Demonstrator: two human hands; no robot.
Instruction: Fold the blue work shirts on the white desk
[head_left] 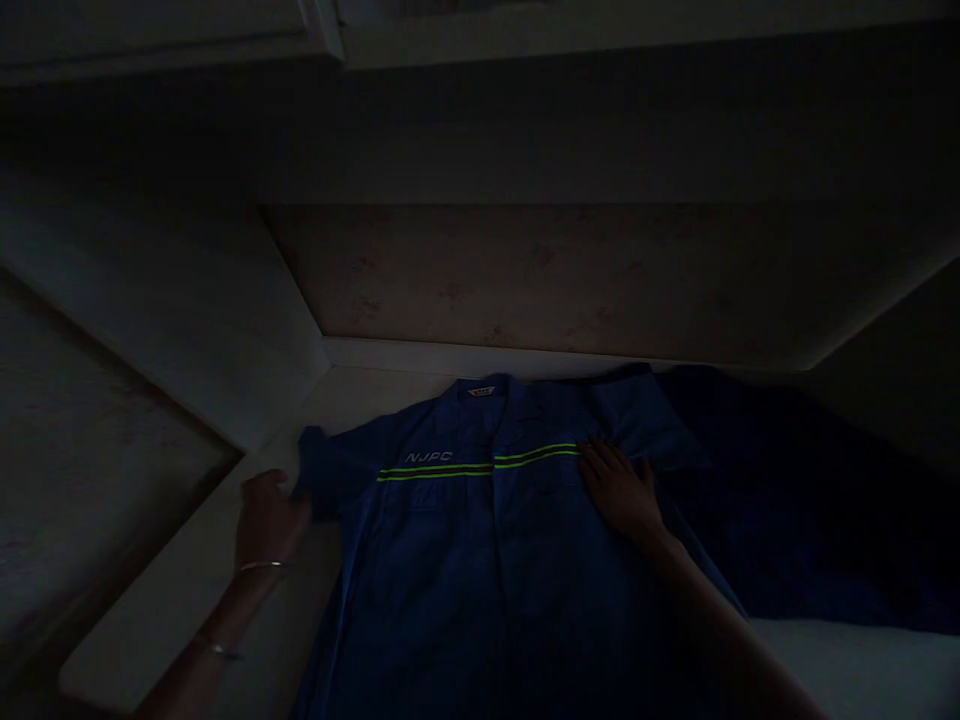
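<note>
A blue short-sleeved work shirt (442, 570) lies spread out, front side up, with its collar toward the wall. Across its chest run two bright yellow-green stripes, with the letters NJPC above them on the left. My right hand (619, 490) rests flat on the right chest, over the end of the stripes, fingers stretched out. My left hand (270, 520) is beside the shirt's left sleeve (330, 470), at its cuff. Its fingers look bent but are smeared by motion and dim, so whether they grip the cloth is unclear. Two thin bracelets circle that wrist.
Dark blue cloth (810, 510) lies to the right, partly under the shirt. A pale surface (862, 665) carries both. Behind rises a flower-patterned wall panel (487, 275), with a white side panel (172, 290) at the left and a cabinet edge (562, 35) overhead. The light is very dim.
</note>
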